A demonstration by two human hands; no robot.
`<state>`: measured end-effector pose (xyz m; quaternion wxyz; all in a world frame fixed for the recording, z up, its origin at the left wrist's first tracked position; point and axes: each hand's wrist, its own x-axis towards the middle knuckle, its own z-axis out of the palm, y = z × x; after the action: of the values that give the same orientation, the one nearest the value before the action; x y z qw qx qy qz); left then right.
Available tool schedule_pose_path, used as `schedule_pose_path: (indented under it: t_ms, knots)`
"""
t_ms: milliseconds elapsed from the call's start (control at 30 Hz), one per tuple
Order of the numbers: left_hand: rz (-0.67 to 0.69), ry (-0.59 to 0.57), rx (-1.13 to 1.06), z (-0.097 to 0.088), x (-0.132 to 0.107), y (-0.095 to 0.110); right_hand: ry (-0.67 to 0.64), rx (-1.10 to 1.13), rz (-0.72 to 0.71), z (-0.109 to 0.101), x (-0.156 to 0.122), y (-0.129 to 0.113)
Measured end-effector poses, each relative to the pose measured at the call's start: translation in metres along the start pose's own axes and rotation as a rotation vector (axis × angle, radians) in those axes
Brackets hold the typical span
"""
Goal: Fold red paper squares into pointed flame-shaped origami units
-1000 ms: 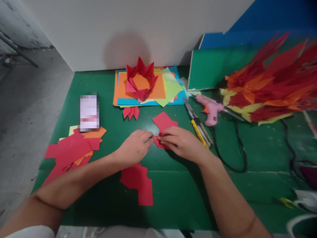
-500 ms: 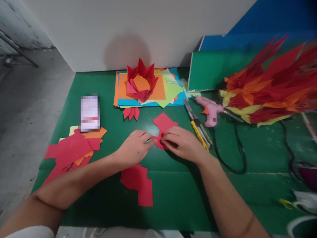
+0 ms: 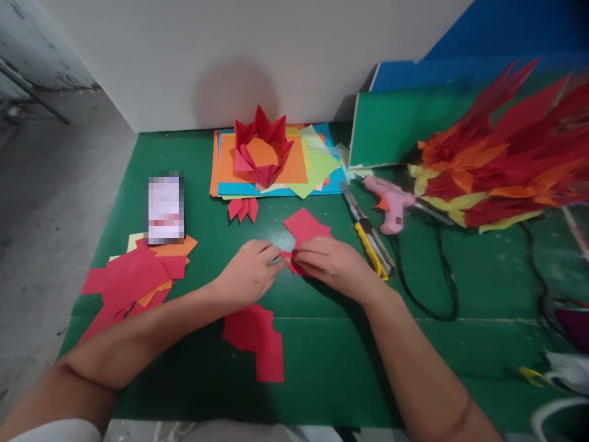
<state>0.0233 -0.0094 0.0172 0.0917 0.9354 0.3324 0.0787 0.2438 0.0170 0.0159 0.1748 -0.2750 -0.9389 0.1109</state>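
Note:
Between my two hands is a small piece of red paper [image 3: 287, 255], pinched at its edges and partly covered by my fingers. My left hand [image 3: 253, 273] closes on its left end with thumb and forefinger. From the right, my right hand [image 3: 334, 264] has its fingers pressed together on the same piece. Just behind them lies a flat red paper square [image 3: 304, 224]. Several red squares [image 3: 257, 337] overlap on the table in front of my left hand. A folded red paper piece [image 3: 243, 210] with pointed tips sits farther back.
A red folded-paper ring [image 3: 260, 132] stands on stacked coloured sheets [image 3: 283, 189]. A yellow utility knife [image 3: 367, 239] and corded pink glue gun [image 3: 390, 201] lie right, near a red-orange paper bundle [image 3: 510, 159]. A phone [image 3: 165, 209] and loose red paper [image 3: 133, 276] are left.
My right hand has shifted slightly left, its fingertips closing in on the small red paper close to my left fingers. My left hand stays nearly in place.

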Motion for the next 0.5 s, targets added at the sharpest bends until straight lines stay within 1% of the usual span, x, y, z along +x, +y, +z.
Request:
schedule_pose_path:
  t_ms: [233, 367, 500]
  knots:
    - [-0.001, -0.002, 0.002, -0.0006, -0.0005, -0.0001, 0.02, 0.008, 0.017, 0.0007, 0.0008, -0.0001]
    - [-0.011, -0.016, 0.002, -0.0021, 0.0003, 0.002, 0.003, 0.042, 0.028, -0.0003, 0.0007, 0.0]
    - [-0.038, -0.035, 0.009, -0.0035, 0.0012, 0.0048, 0.035, 0.051, 0.041, -0.0005, 0.0001, -0.0013]
